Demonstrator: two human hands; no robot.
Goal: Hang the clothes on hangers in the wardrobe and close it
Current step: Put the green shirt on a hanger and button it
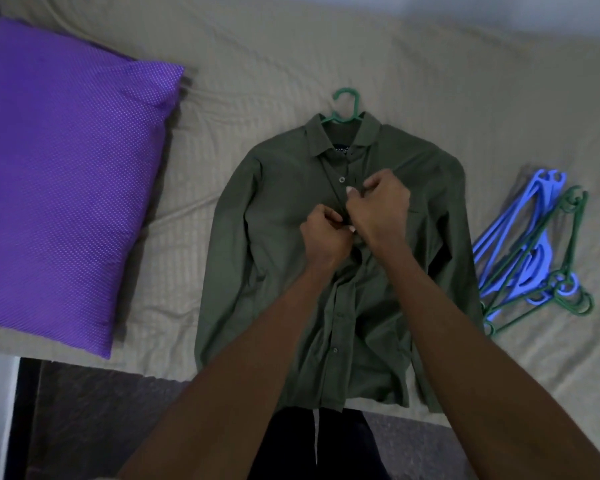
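A dark green shirt (291, 258) lies flat on the bed (430, 81), front side up, with its collar far from the person and its lower edge at the near edge of the bed. A green hanger (345, 110) is inside the shirt; only its hook and a little of its shoulders come out above the collar. Both hands meet on the button strip at the chest of the shirt. The left hand (324, 237) has its fingers curled and pinches the cloth on the left side of the strip. The right hand (378, 209), touching the left one, is also curled and pinches the cloth of the right side, a little higher towards the collar. One button above the hands looks closed (the buttons below the hands seem open, but I cannot tell this for sure). To the right of the shirt, close beside its sleeve, a pile of blue and green hangers (534, 258) lies on the bed. Well to the left of the shirt rests a purple pillow (70, 174).
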